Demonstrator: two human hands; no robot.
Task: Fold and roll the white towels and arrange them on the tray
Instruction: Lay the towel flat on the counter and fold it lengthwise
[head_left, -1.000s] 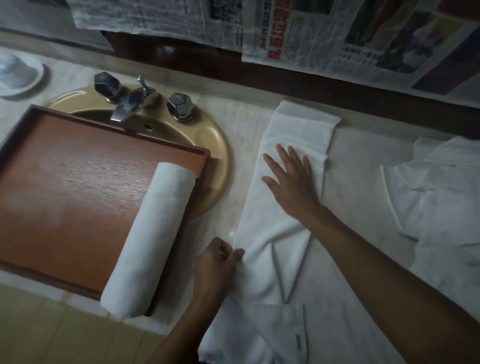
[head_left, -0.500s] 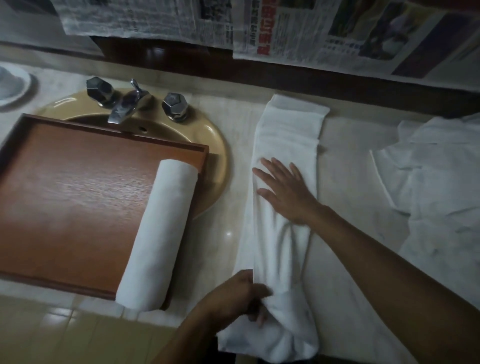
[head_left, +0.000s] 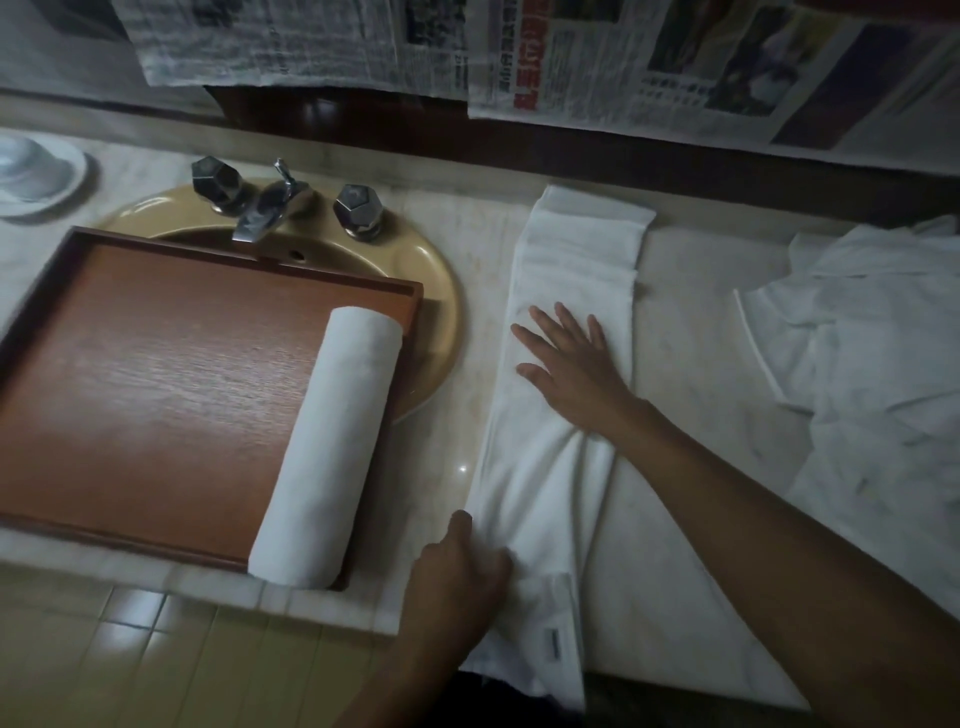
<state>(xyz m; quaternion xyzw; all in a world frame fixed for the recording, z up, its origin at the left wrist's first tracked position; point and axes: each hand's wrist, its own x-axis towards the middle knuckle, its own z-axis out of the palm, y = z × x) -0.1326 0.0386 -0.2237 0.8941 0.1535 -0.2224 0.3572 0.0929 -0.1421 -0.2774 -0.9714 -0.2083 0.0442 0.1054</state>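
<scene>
Done: one rolled towel (head_left: 327, 447) lies along the right edge of the tray (head_left: 156, 364). In progress: one second towel (head_left: 566, 270), folded into a long strip on the tabletop (head_left: 447, 431) just right of the tray, is not yet rolled; the right hand (head_left: 571, 364) presses it flat with fingers spread, and the left hand (head_left: 457, 566) grips its near end. Remaining: one heap of unfolded towels (head_left: 872, 338) farther right of the tray, count indeterminate.
</scene>
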